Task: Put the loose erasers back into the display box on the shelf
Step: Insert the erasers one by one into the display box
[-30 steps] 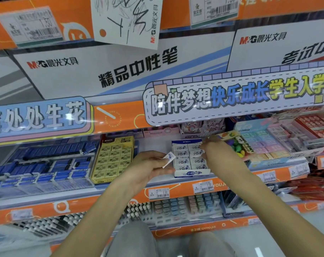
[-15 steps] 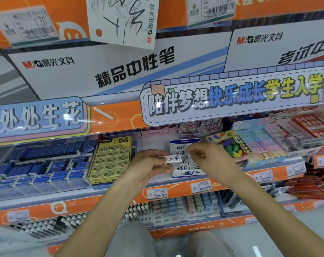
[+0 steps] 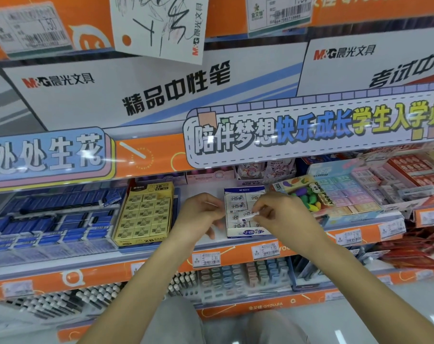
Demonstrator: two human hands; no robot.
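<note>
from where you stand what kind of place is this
Most likely a stationery shop aisle: shelf edges carry barcoded price tags, boxed erasers sit in a white display box, and a yellow 2B eraser box stands beside it.

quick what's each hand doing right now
Left hand: curled beside the display box; whether it holds anything cannot be told.
Right hand: pinching a white eraser over the box.

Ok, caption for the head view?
Right hand holds a white eraser over the display box; left hand alongside.
</note>
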